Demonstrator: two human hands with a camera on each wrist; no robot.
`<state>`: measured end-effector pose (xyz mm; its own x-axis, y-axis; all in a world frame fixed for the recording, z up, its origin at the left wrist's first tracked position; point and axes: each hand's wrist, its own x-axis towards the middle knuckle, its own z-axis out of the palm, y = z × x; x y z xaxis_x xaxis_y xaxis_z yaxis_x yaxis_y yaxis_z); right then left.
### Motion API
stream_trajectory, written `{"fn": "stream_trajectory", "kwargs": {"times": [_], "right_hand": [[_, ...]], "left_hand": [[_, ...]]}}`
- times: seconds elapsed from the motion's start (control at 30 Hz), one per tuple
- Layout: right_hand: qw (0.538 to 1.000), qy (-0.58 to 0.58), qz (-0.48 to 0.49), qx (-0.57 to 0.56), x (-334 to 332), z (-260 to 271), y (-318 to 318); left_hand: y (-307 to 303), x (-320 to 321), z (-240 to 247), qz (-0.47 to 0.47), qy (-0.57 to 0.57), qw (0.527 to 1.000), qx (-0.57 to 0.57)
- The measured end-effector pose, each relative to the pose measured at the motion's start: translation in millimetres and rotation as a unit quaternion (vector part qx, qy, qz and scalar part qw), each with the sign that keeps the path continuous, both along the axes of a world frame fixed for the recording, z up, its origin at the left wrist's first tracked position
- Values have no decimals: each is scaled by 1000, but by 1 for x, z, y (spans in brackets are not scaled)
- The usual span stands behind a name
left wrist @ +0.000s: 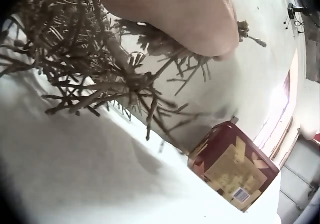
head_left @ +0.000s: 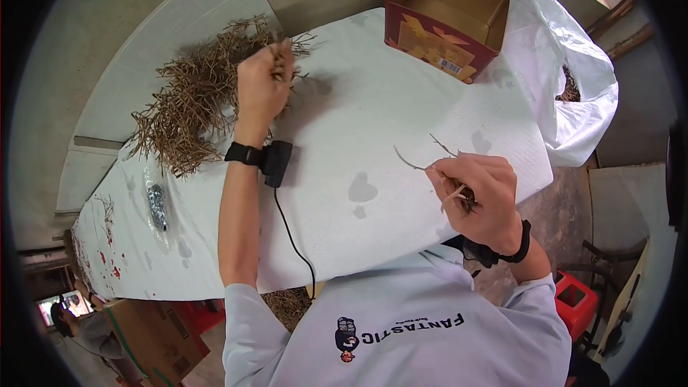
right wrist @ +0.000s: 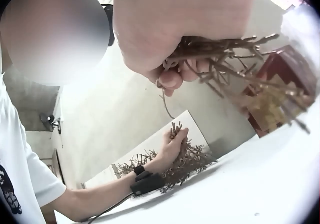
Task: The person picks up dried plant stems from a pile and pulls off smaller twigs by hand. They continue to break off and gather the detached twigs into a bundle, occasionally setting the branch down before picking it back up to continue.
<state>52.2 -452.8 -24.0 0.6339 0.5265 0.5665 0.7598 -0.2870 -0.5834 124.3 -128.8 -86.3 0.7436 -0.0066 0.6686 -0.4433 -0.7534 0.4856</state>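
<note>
Dry twigs (head_left: 188, 111) look light, stiff and brittle, best held by the thicker stems. The left hand (head_left: 261, 89) has its grip closed round a bunch; the right hand (head_left: 479, 197) pinches a few.

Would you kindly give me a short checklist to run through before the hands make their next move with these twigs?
1. Left hand grips the twig pile: ok, fingers curled round a clump.
2. Right hand holds its twig bunch: ok, held in the fist.
3. Clump free of the tangle: cannot tell.
4. Red tin upright and open: ok.
5. Wrist cable clear of the twigs: ok.
</note>
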Motion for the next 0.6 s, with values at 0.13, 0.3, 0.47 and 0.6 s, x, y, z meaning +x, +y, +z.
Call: {"fn": "stream_trajectory", "kwargs": {"times": [0.13, 0.3, 0.47, 0.6], "right_hand": [[984, 176, -17, 5, 14, -10, -3], [811, 532, 112, 217, 67, -38, -7], [690, 612, 150, 356, 80, -40, 1], [718, 597, 168, 317, 86, -56, 3]], "left_hand": [[-7, 2, 13, 20, 42, 999, -7], [-39, -1, 18, -96, 98, 987, -78], [-51, -10, 35, -160, 172, 965, -117], [-82, -16, 31, -169, 320, 856, -369]]}}
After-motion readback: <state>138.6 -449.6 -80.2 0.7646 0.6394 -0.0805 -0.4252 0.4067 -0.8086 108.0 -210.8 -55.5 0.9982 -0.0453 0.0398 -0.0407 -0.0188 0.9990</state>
